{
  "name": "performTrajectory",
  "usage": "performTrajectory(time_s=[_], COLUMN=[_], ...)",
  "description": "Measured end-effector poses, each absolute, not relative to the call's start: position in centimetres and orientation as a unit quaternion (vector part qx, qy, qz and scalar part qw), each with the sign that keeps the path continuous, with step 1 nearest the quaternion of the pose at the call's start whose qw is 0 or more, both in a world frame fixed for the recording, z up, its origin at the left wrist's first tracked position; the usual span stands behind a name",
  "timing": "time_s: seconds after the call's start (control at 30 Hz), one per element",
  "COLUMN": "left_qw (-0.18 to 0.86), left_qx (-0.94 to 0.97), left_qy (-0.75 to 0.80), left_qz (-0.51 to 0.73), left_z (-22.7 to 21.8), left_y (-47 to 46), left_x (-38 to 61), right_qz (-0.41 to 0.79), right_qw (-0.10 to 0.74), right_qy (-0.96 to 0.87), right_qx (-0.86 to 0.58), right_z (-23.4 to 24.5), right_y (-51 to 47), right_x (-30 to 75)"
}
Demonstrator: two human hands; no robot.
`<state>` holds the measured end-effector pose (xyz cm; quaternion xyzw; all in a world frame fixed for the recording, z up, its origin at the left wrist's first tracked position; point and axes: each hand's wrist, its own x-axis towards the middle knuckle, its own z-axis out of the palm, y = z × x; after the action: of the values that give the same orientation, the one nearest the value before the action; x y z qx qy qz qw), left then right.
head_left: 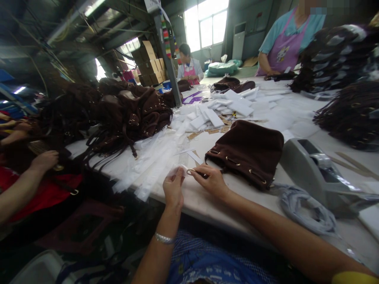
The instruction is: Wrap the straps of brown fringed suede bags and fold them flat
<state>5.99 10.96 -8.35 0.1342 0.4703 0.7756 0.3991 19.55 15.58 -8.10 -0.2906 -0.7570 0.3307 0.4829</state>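
Observation:
Near the table's front edge my left hand [175,187] pinches a thin white sheet [178,169], perhaps tissue or plastic film. Close against it, my right hand [211,180] grips a dark strap end with a metal ring [189,172] at its tip. The ring touches or nearly touches the white sheet. Just beyond my right hand lies a dark brown drawstring bag [251,148] on its side, with metal eyelets along its mouth. The strap seems to run toward the bag, though my fingers hide part of it.
A grey tape dispenser [316,173] and a bundle of grey cord [308,209] stand at right. Brown bags [127,106] pile up at left, white packets [219,110] in the middle. A co-worker [26,173] sits at left holding a brush; two people work across the table.

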Motion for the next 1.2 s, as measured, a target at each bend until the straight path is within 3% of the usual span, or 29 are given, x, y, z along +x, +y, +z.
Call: performTrajectory(time_s=[0.17, 0.73, 1.2], left_qw=[0.373, 0.445, 0.409], left_qx=[0.133, 0.07, 0.122], left_qy=[0.475, 0.437, 0.444], left_qz=[0.785, 0.778, 0.788], left_z=[-8.2, -7.9, -8.0], left_y=[11.1, 11.4, 11.4], left_x=[5.6, 5.4, 7.1], right_qz=[0.33, 0.315, 0.281], right_qw=[0.471, 0.496, 0.475], right_qy=[-0.76, -0.736, -0.751], right_qx=[-0.302, -0.338, -0.363], right_z=[-8.0, -7.5, -7.9], right_y=[15.6, 15.4, 15.3], right_x=[19.5, 19.6, 19.6])
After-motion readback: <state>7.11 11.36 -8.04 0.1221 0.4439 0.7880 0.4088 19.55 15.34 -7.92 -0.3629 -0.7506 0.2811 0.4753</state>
